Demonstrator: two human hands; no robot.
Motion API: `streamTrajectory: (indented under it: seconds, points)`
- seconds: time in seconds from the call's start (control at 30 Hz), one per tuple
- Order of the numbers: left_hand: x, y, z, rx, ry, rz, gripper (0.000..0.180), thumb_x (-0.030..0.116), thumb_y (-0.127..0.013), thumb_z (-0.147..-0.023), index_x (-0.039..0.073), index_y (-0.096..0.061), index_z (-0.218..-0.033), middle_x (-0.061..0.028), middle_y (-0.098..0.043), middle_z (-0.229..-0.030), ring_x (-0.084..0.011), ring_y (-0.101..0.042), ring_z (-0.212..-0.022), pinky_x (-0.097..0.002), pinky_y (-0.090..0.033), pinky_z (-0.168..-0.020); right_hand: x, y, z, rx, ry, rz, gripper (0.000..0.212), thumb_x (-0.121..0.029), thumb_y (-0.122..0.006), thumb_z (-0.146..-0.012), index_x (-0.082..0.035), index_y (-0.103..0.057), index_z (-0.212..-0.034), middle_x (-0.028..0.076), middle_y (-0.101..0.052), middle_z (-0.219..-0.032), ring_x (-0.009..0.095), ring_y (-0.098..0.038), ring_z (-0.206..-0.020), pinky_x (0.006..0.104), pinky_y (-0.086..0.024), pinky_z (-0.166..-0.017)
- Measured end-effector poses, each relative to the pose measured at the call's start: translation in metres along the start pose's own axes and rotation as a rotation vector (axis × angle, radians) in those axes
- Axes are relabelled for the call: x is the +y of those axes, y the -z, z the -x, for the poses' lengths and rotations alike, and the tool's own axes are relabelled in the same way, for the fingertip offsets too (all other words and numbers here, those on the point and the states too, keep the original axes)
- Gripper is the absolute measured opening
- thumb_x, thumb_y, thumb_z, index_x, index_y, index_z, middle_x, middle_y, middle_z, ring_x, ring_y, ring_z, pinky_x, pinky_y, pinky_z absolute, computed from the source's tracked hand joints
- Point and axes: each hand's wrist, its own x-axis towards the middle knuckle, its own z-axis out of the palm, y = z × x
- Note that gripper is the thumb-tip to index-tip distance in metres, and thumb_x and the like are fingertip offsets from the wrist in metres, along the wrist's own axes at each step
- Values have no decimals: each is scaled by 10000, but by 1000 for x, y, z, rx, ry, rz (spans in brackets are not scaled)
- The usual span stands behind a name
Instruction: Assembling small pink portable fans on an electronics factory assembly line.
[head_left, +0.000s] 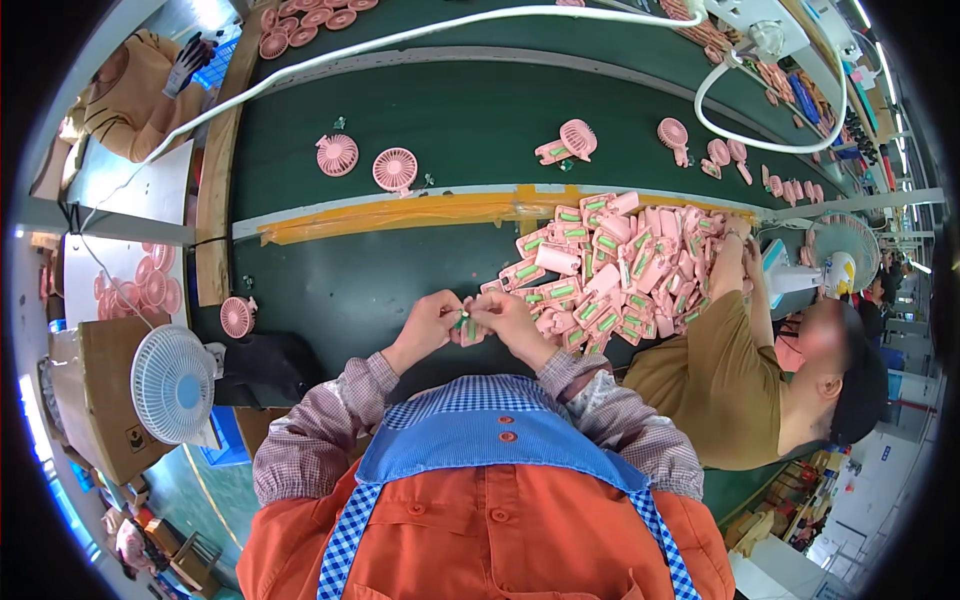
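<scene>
Close in front of my body, both hands meet over the dark green bench. My left hand (pixel 424 328) is closed, its fingertips pinching a small pink plastic handle part with a green piece (pixel 468 334). From the other side my right hand (pixel 514 322) pinches the same part at its upper end. Fingers cover much of it, so its details are hidden. Just beyond my right hand lies a large heap of pink handle parts (pixel 600 285), many with a green strip showing.
Pink mini fans (pixel 395 170) stand along the dark green belt (pixel 480 120) behind a yellow-taped edge (pixel 390 218). One pink fan head (pixel 238 317) lies at left, near a white desk fan (pixel 172 385). A co-worker (pixel 720 370) reaches into the heap at right. A white cable (pixel 420 30) crosses overhead.
</scene>
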Motion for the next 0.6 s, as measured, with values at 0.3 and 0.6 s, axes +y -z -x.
streamTrajectory:
  seconds: [0.3,0.6]
  points:
    - [72,42,-81,181,-195,87,156,-28,-422,-859,-37,-577,-873,-120,-674,-816,-79,-530,-494,-214,-415,-409,25,139,-120,729,336,1079,135,-134,-607,-747,-7,-628,-789,170,-622,-832,294,-589,-805,370,-476,-738]
    - [138,69,-216,288,-513,512,101,53,-504,-876,-46,-524,-886,-63,-540,-616,-82,-442,-421,-217,-309,-332,11,132,-146,564,-320,1509,392,-367,-595,-775,-44,-644,-992,111,-504,-1197,325,-496,-1076,469,-379,-915]
